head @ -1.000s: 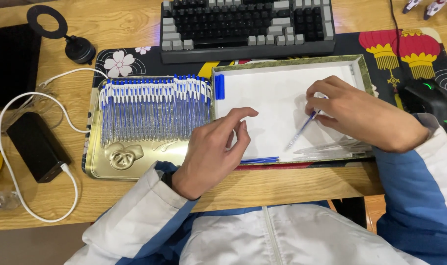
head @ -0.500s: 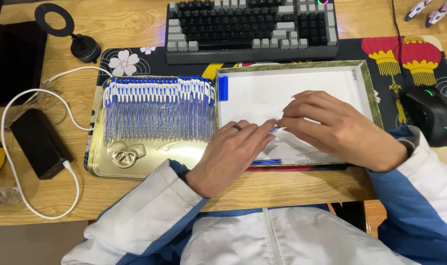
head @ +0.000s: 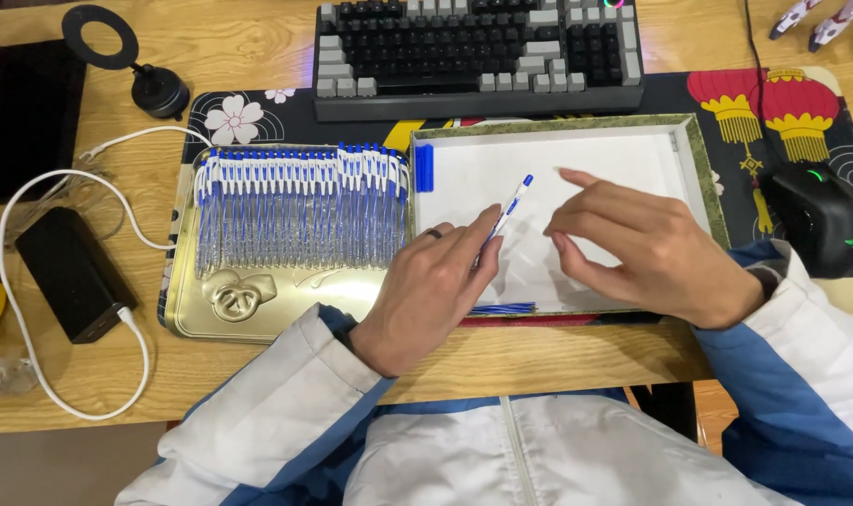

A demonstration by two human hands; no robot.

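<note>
blue-capped pen [head: 507, 212] pinched in left hand [head: 436, 281] over white tray [head: 698, 159].

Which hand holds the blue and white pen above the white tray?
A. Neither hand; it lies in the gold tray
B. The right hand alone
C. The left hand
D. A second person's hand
C: the left hand pinches the pen in its fingertips over the white tray, while the right hand hovers open beside it without touching it.

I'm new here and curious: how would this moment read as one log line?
left hand: holds pen | right hand: open above white tray | pen row: gold tray
</note>
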